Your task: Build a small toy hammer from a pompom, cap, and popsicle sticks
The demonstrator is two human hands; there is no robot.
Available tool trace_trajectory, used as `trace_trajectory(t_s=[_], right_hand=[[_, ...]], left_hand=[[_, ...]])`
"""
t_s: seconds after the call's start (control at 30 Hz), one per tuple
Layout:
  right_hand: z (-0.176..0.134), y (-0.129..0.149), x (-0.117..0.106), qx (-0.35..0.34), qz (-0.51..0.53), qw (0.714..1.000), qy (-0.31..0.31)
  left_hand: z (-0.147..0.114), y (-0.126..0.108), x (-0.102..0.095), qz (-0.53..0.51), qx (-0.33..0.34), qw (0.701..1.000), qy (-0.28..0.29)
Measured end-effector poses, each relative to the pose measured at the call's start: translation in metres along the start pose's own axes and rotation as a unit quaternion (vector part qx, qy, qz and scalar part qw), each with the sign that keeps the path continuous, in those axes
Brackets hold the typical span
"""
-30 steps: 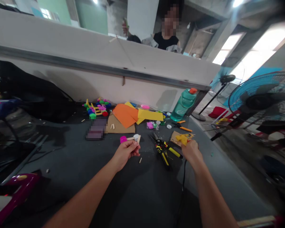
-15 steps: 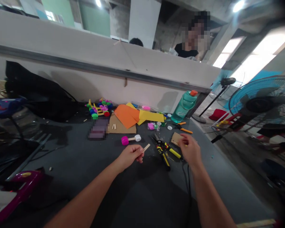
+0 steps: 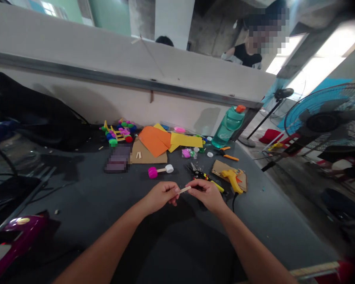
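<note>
My left hand (image 3: 165, 194) pinches one end of a short, flat wooden stick (image 3: 184, 189). At the stick's other end, the thumb and fingers of my right hand (image 3: 206, 194) are closed on it. Just beyond them lies a stick with a magenta cap (image 3: 152, 172) on one end and a white cap (image 3: 169, 169) on the other. Pliers (image 3: 198, 172) with black and yellow handles rest partly hidden behind my right hand. To the right, a yellow glue gun (image 3: 233, 180) lies on a piece of cardboard (image 3: 218, 167).
Orange paper (image 3: 154, 140) and yellow paper (image 3: 187, 140) lie at the back, near a green bottle (image 3: 227, 127). Orange-handled pliers (image 3: 230, 157) are beside it. A colourful toy (image 3: 118, 136) stands back left. A fan (image 3: 322, 120) is beyond the table; a person stands behind the partition (image 3: 112, 55).
My right hand has come left from over the cardboard to the free end of the stick, leaving the glue gun in view. My left hand still holds the stick.
</note>
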State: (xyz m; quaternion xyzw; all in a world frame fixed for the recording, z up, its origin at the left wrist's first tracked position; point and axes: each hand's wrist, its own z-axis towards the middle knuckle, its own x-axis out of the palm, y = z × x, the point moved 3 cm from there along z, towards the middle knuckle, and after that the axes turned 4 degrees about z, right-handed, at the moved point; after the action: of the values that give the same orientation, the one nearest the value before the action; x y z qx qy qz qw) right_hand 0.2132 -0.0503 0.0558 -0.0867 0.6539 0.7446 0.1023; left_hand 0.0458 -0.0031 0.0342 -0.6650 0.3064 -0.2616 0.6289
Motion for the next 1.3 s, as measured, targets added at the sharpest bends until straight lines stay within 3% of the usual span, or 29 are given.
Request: trace_trajectory(t_s=[0.23, 0.47, 0.53, 0.77, 0.97, 1.1, 1.3], right_hand=[[-0.003, 0.007, 0.001, -0.004, 0.017, 0.998, -0.057], [-0.003, 0.006, -0.004, -0.016, 0.007, 0.993, -0.117], [-0.004, 0.005, -0.003, -0.025, -0.005, 0.992, -0.125], [-0.006, 0.001, 0.007, -0.051, -0.008, 0.99, -0.128], [-0.005, -0.002, 0.008, -0.051, -0.012, 0.989, -0.135], [-0.004, -0.002, 0.005, -0.045, -0.01, 0.987, -0.155], [-0.005, 0.0, 0.001, -0.031, -0.004, 0.986, -0.166]], left_hand=[[0.0, -0.002, -0.002, -0.027, 0.017, 0.999, -0.032], [0.005, 0.0, -0.012, -0.104, 0.025, 0.981, -0.16], [0.005, 0.0, -0.01, -0.125, 0.021, 0.977, -0.174], [0.0, -0.003, 0.018, -0.137, -0.034, 0.988, -0.067], [-0.001, -0.001, 0.021, -0.229, -0.049, 0.971, -0.055], [0.0, -0.006, 0.011, -0.262, -0.012, 0.959, -0.11], [-0.003, -0.015, -0.014, -0.256, 0.035, 0.933, -0.252]])
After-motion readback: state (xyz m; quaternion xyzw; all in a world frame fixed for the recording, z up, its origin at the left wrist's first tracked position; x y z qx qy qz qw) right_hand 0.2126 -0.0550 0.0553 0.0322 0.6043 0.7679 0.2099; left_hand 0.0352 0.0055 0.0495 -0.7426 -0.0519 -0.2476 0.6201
